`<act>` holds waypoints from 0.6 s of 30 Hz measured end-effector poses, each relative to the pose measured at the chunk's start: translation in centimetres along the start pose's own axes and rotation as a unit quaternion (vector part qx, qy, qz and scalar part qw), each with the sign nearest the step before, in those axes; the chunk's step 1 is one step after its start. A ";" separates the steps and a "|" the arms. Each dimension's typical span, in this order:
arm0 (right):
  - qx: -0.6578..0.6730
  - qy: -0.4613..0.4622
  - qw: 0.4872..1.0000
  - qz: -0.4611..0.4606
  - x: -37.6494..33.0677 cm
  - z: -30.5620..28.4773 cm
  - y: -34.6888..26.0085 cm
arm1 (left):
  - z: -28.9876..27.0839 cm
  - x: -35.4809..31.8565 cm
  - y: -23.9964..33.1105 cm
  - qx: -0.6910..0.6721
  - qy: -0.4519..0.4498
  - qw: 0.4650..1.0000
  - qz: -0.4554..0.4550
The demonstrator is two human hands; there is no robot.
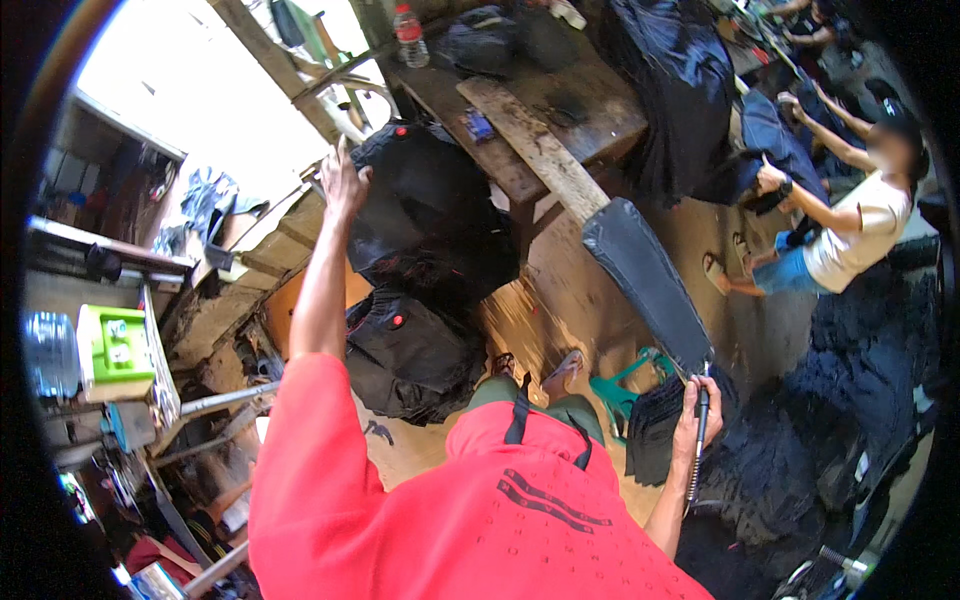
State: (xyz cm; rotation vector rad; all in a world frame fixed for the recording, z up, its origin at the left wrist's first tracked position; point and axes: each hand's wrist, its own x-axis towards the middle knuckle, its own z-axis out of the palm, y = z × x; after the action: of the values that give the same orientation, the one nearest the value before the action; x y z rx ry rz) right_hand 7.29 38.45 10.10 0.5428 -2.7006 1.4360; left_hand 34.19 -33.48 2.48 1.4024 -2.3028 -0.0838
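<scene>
Gripping pen-shaped tool (703, 408) in right hand (686, 424); holding left hand (344, 186) open, upper left; seemingly not started on bare padded board (648, 284).

Harsh white light (225, 75) glares at upper left — worn wooden table (612, 125), brownish floor (560, 285)

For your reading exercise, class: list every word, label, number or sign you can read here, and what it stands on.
Red shirt: small dark lettering around two dark bars; not copied out here.
Clear bottle: red label, too small to read.
Black slim tool in the right hand: no lettering can be made out.
</scene>
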 end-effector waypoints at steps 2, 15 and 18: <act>-0.016 0.001 0.998 0.063 -1.1 -1.0 1.5 | 5.0 -6.4 2.8 -0.024 -0.008 0.999 0.041; -0.145 0.225 0.929 0.253 -2.6 -3.5 30.0 | 5.1 -36.0 42.5 -0.312 -0.678 0.574 0.336; -0.130 0.254 0.934 0.217 -0.5 -0.5 35.3 | 2.8 -33.1 49.9 -0.278 -0.595 0.617 0.433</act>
State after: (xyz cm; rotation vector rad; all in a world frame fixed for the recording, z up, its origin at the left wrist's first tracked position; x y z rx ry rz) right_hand -3.62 57.11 -17.84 -0.4158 -2.5865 1.0484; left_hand 4.46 18.59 2.46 -0.4611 -3.1114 -1.6591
